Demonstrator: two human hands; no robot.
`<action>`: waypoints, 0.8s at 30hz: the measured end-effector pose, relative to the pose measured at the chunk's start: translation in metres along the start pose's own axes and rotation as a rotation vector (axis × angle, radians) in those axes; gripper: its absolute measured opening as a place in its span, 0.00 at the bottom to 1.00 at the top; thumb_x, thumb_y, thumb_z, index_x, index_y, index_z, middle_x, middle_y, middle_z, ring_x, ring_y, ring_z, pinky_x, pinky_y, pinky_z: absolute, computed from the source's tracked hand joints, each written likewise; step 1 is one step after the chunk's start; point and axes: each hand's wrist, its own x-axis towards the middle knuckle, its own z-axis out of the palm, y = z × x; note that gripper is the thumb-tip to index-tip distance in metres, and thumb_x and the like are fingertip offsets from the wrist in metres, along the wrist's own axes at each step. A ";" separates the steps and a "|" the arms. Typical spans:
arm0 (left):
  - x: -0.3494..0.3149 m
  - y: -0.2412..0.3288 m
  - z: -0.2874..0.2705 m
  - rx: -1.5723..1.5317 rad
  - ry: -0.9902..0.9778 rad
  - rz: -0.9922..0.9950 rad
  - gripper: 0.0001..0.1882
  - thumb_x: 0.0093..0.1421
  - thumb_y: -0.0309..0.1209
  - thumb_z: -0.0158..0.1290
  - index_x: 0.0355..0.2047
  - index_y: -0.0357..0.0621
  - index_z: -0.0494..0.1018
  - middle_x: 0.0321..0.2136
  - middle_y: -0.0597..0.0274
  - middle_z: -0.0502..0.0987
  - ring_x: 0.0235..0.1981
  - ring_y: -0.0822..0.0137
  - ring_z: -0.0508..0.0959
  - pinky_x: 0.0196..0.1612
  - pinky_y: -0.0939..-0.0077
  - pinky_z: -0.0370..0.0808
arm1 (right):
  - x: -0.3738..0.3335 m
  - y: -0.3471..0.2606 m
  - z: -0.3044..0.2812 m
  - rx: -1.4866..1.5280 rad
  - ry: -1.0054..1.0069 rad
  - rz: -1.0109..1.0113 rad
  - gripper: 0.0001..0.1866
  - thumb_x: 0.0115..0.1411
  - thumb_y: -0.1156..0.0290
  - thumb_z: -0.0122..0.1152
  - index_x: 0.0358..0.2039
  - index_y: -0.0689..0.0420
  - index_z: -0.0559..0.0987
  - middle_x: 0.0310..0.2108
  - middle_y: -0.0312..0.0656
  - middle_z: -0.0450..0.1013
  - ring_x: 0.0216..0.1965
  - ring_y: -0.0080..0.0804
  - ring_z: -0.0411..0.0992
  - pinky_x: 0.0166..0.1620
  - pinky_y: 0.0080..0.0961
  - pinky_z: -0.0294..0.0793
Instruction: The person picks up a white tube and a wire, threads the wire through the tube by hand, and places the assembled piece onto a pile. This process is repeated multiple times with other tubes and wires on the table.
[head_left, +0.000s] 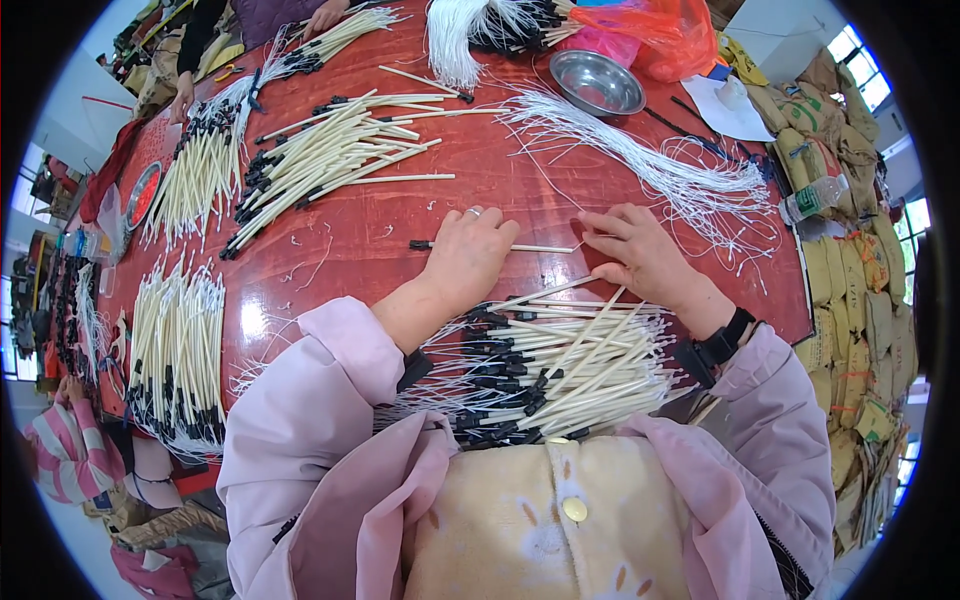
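Observation:
My left hand (472, 252) is closed over a thin cream stick (543, 249) with a black end piece (420, 245), which lies across the red table. The stick's pale tip points toward my right hand (638, 252). That hand's fingers are bent and closed around a fine white string (579, 243) by the tip; the exact pinch is partly hidden. Just below both hands lies a pile of similar sticks (570, 350), with black ends to the left and white strings trailing from them.
A loose bundle of white strings (650, 165) spreads at the upper right beside a metal bowl (597, 82). More stick piles (340, 150) lie to the left on the red table (400, 205). A plastic bottle (815, 198) is near stacked sacks (845, 310). Other people's hands (182, 98) work at the far left.

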 end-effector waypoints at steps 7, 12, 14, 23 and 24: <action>0.003 0.006 0.002 -0.019 0.009 -0.013 0.03 0.59 0.28 0.56 0.34 0.45 0.75 0.32 0.57 0.76 0.38 0.54 0.78 0.42 0.56 0.71 | -0.001 -0.009 0.010 0.035 -0.087 -0.011 0.32 0.61 0.52 0.61 0.56 0.65 0.78 0.65 0.42 0.68 0.61 0.47 0.64 0.64 0.42 0.63; 0.008 0.014 0.008 -0.010 0.024 -0.014 0.04 0.58 0.28 0.57 0.33 0.45 0.74 0.31 0.58 0.76 0.38 0.54 0.79 0.41 0.56 0.71 | -0.003 -0.015 0.017 0.065 -0.049 -0.012 0.34 0.61 0.51 0.60 0.60 0.64 0.74 0.67 0.42 0.65 0.63 0.49 0.62 0.65 0.43 0.61; 0.012 0.017 0.010 -0.014 0.045 -0.010 0.04 0.58 0.28 0.57 0.33 0.45 0.74 0.31 0.58 0.76 0.38 0.54 0.79 0.42 0.56 0.72 | -0.006 -0.016 0.018 0.051 0.008 0.008 0.35 0.61 0.51 0.61 0.61 0.63 0.74 0.68 0.43 0.64 0.63 0.50 0.61 0.66 0.44 0.61; 0.009 0.013 0.009 -0.045 0.033 -0.010 0.04 0.59 0.28 0.57 0.34 0.44 0.74 0.33 0.56 0.76 0.37 0.52 0.79 0.42 0.56 0.72 | -0.012 -0.009 0.007 0.016 0.080 0.021 0.33 0.57 0.53 0.67 0.60 0.56 0.76 0.68 0.43 0.63 0.61 0.52 0.61 0.64 0.46 0.63; 0.009 0.013 0.009 -0.040 0.029 -0.008 0.04 0.59 0.28 0.57 0.34 0.44 0.74 0.33 0.56 0.76 0.37 0.52 0.79 0.42 0.56 0.72 | -0.014 -0.009 0.007 0.014 0.069 0.017 0.32 0.57 0.54 0.67 0.59 0.57 0.76 0.68 0.42 0.63 0.61 0.51 0.62 0.63 0.45 0.64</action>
